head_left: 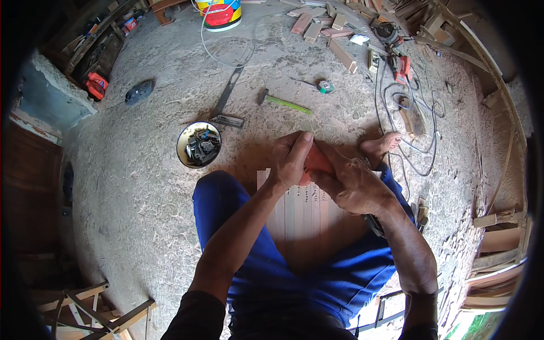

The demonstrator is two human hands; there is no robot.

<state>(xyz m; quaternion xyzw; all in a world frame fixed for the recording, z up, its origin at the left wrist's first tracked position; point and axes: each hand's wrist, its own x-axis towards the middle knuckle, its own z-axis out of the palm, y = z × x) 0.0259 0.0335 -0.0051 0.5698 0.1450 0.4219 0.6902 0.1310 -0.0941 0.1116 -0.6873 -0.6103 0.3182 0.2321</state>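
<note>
Both hands are closed around a red-orange object (pixel 318 161), mostly covered by the fingers, so its kind cannot be told. My left hand (pixel 290 160) wraps its left side with the thumb up along it. From the right, my right hand (pixel 354 182) grips the same object, fingers curled. Just below the hands, between my legs, lies a panel of pale and reddish wooden strips (pixel 303 215). Rows of small dark marks run across its far part. A white bowl (pixel 179 148) full of dark metal bits (pixel 202 148) stands left of my left hand.
Ahead lie a hammer with a green handle (pixel 289 105), a metal square (pixel 228 90) and a green tape measure (pixel 325 86). Cables (pixel 433 164) loop at the right near a red power tool (pixel 403 69). Wood offcuts (pixel 341 56) are heaped at the back. A multicoloured bucket (pixel 230 24) stands far ahead.
</note>
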